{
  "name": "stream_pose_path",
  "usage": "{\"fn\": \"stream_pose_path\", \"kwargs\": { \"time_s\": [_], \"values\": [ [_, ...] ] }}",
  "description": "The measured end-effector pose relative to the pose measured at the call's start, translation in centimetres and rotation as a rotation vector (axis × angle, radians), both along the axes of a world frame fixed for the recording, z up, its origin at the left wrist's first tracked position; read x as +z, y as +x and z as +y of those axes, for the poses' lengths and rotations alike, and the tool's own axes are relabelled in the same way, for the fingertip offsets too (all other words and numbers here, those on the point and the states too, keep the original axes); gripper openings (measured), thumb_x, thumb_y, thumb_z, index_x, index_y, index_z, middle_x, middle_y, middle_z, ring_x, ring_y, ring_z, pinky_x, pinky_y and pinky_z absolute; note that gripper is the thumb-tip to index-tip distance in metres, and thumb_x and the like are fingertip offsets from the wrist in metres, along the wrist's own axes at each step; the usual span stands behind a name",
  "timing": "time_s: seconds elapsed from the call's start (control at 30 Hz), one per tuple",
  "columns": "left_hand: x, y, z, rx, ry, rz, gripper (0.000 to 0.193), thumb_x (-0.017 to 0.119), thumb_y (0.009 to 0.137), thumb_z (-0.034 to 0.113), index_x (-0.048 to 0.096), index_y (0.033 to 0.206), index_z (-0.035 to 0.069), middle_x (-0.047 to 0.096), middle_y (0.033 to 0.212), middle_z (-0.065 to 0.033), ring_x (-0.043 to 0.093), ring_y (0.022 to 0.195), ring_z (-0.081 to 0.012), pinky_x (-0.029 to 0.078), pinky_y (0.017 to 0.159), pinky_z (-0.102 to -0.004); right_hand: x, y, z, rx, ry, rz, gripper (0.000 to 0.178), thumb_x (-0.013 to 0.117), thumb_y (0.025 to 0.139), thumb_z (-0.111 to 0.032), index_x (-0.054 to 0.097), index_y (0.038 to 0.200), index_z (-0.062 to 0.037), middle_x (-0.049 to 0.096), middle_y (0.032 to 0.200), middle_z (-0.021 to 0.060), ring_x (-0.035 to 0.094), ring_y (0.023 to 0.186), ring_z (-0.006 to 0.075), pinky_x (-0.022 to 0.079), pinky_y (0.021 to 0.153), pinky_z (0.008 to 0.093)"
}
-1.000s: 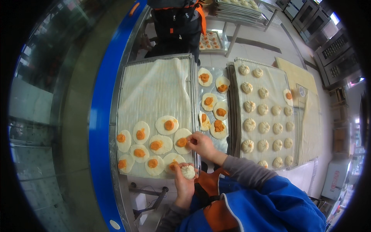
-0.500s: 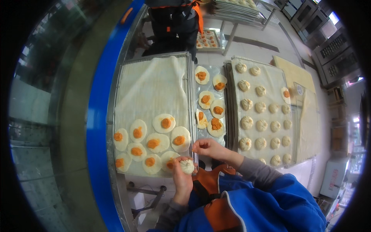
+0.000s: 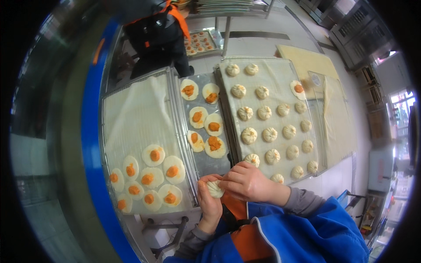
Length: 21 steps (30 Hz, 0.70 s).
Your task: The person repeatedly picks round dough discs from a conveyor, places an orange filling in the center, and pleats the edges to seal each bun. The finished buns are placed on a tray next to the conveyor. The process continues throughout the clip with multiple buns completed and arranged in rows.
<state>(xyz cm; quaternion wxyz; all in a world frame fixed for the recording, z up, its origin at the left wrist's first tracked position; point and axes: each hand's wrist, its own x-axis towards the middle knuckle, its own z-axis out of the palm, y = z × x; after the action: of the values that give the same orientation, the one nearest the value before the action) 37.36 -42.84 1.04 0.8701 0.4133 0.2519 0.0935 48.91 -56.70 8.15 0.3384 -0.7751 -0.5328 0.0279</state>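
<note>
My left hand [image 3: 209,205] cups a pleated bun [image 3: 215,189] near the front edge of the trays, thumb along one side. The curled fingers of my right hand [image 3: 251,182] pinch the bun's right side, hiding that part of it. Left of my hands, several flat dough rounds [image 3: 148,179] topped with orange filling lie at the near end of a cloth-lined tray [image 3: 140,103]. More filled rounds [image 3: 215,147] rest on a narrow grey tray [image 3: 199,165] beyond my hands. To the right, a lined tray [image 3: 280,70] carries rows of pleated buns [image 3: 270,134].
One flat filled round [image 3: 297,89] lies among the buns at the right tray's far side. Beyond stand a yellowish board [image 3: 307,61] and a folded cloth [image 3: 335,118]. A person in dark clothes [image 3: 162,39] is at the far left, near a rack with another filled tray [image 3: 202,51].
My right hand has come over to the bun in my left hand and closed on its side. The view has swung, so the trays appear farther left.
</note>
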Motion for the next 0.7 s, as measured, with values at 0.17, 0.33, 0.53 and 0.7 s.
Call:
{"fn": "stream_pose_path", "kwargs": {
  "time_s": [0.17,0.33,0.53,0.7],
  "values": [
    [0.0,2.5,-4.0,-0.022,0.059,-0.006,0.045,0.031,0.112,0.043,0.056,0.105,0.005,0.063,0.11,-0.0137,0.06,0.099,-0.0209,0.049,0.091,-0.0356,-0.2,1.3,-4.6,-0.034,-0.047,-0.117,0.026,0.065,0.079,-0.019,0.065,0.103,-0.0091,0.059,0.093,0.002,0.059,0.089,0.0216,0.044,0.082,0.0349],
    [0.6,6.7,-7.2,-0.216,-0.023,-0.13,0.058,0.029,0.109,0.057,0.055,0.113,0.006,0.061,0.11,-0.0116,0.061,0.097,-0.0209,0.051,0.087,-0.0357,0.1,2.9,-9.1,-0.185,0.036,0.04,0.027,0.068,0.083,-0.029,0.062,0.1,-0.0085,0.06,0.098,0.0031,0.059,0.094,0.0237,0.044,0.09,0.0382],
    [1.2,13.4,-12.5,-0.384,-0.193,0.047,0.077,0.024,0.105,0.066,0.03,0.157,0.01,0.044,0.15,-0.0133,0.043,0.138,-0.0279,0.04,0.112,-0.0454,-1.0,8.1,-13.7,-0.013,0.129,0.267,0.081,0.076,0.083,-0.016,0.039,0.154,-0.0058,0.058,0.136,0.0167,0.059,0.118,0.0351,0.048,0.099,0.0444],
    [0.3,18.5,-13.8,-0.489,-0.17,0.061,0.09,0.029,0.102,0.07,0.0,0.163,0.011,0.034,0.157,-0.0227,0.044,0.139,-0.041,0.048,0.105,-0.0552,-5.3,17.3,-18.8,-0.345,0.067,0.474,0.076,0.08,0.08,-0.009,0.046,0.148,-0.0059,0.06,0.132,0.0154,0.064,0.099,0.0299,0.055,0.084,0.0407]
  ]
}}
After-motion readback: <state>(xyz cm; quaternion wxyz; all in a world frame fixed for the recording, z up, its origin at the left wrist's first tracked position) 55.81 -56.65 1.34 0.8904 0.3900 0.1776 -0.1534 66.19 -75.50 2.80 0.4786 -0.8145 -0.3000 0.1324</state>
